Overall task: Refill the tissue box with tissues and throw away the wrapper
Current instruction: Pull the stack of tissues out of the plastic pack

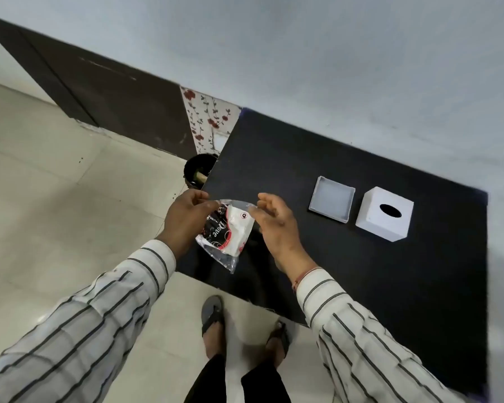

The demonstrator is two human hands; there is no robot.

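We hold the tissue pack in the air over the near-left corner of the black counter. Left hand pinches the top-left edge of the clear wrapper between thumb and fingers. Right hand pinches the top-right edge with thumb and forefinger, the other fingers spread loose. The pack hangs tilted below both grips, still sealed as far as we can tell; white tissues show behind the red and black print.

On the counter to the right sit 2 white pieces, well apart from the hands: the shallow tray-like base, open and empty, and just beside it the box cover with its oval slot facing up. A dark bin stands on the floor at the counter's far-left corner, something already in it.

Risks from here, as we judge them:
- Thin film may tear suddenly, spilling the stack onto the floor, since the pack hangs past the counter edge.
- Uneven pull could rip the tissues with the wrapper.
- A loose stack may unfold before it reaches the base.
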